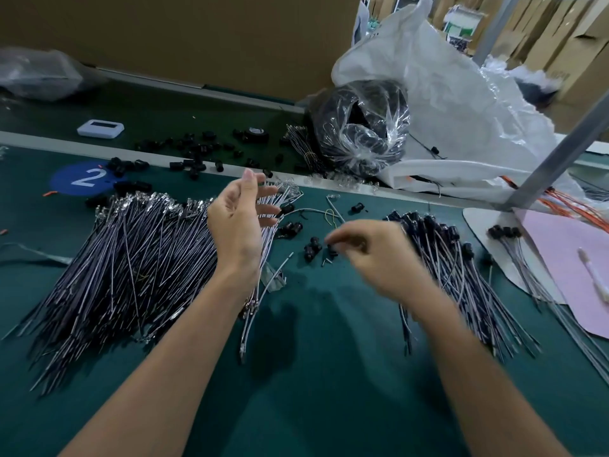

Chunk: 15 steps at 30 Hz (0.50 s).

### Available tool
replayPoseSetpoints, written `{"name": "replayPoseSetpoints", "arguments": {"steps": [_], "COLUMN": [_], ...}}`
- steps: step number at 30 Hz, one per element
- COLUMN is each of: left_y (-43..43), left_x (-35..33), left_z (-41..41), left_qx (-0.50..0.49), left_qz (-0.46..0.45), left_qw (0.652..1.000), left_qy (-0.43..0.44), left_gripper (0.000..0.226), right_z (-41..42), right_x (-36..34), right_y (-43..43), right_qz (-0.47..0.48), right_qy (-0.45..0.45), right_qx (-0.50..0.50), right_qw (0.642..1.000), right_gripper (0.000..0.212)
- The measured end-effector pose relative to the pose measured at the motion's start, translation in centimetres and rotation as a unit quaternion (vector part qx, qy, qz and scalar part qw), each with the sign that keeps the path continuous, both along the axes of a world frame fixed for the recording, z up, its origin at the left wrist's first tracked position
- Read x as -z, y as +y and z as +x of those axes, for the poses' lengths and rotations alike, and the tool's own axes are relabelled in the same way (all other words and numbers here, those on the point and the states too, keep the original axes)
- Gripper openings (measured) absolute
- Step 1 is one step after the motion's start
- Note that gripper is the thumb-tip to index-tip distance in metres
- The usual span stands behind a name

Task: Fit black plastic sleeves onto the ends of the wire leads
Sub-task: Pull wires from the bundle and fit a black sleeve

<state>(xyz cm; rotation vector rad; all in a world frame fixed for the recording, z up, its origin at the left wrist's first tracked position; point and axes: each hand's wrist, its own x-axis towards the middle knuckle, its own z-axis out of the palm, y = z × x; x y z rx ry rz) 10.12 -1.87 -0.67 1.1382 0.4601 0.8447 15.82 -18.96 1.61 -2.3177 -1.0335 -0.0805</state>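
A big pile of bare wire leads [131,255] lies on the green mat at the left. My left hand [240,222] hovers over the pile's right edge with its fingers spread and relaxed, holding nothing. A second pile of leads with black sleeves fitted [445,258] lies to the right. Between the piles, a few loose black sleeves [313,250] sit on the mat. My right hand [372,255] is blurred, with its fingers curled down just above those sleeves. Whether it pinches one is unclear.
More loose black sleeves [194,153] are scattered along the back strip. A clear bag of black parts [359,127] and a large white bag [461,94] stand at the back right. Pink paper [573,255], a metal post [560,159] and orange wires lie at the right.
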Motion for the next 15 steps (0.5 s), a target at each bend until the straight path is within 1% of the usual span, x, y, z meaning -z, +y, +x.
{"name": "replayPoseSetpoints", "arguments": {"steps": [1,2,4,6,9,12,13,15], "left_y": [0.0,0.1,0.1,0.1,-0.1,-0.2,-0.3,-0.3], "left_x": [0.1,0.1,0.2,0.2,0.3,0.3,0.3,0.4], "left_z": [0.0,0.1,0.1,0.1,0.2,0.2,0.2,0.2], "left_qx": [-0.003,-0.005,-0.008,-0.010,-0.003,0.011,0.017,0.031], "left_qz": [0.000,0.001,0.003,0.003,0.008,0.018,0.023,0.041], "left_qw": [1.000,1.000,1.000,1.000,1.000,1.000,0.999,0.998], "left_qy": [0.003,0.006,0.007,0.008,0.010,0.018,0.022,0.036], "left_gripper": [0.031,0.032,0.034,0.034,0.034,0.034,0.033,0.032], "right_z": [-0.9,-1.5,-2.2,-2.2,-1.9,-1.6,-1.4,-1.0], "right_x": [0.9,1.7,2.9,3.2,3.2,3.4,3.5,3.5], "right_y": [1.7,3.2,4.9,5.4,5.2,4.5,4.3,3.8], "right_qz": [-0.017,-0.034,-0.081,-0.113,-0.112,-0.102,-0.082,-0.034], "right_qy": [0.024,0.032,0.016,-0.007,-0.030,-0.046,-0.031,0.010], "right_qx": [-0.029,-0.033,-0.007,-0.010,-0.031,-0.046,-0.053,-0.069], "right_qw": [0.999,0.998,0.997,0.994,0.993,0.993,0.995,0.997], "right_gripper": [0.014,0.011,0.013,0.015,0.016,0.010,0.008,0.013]}}
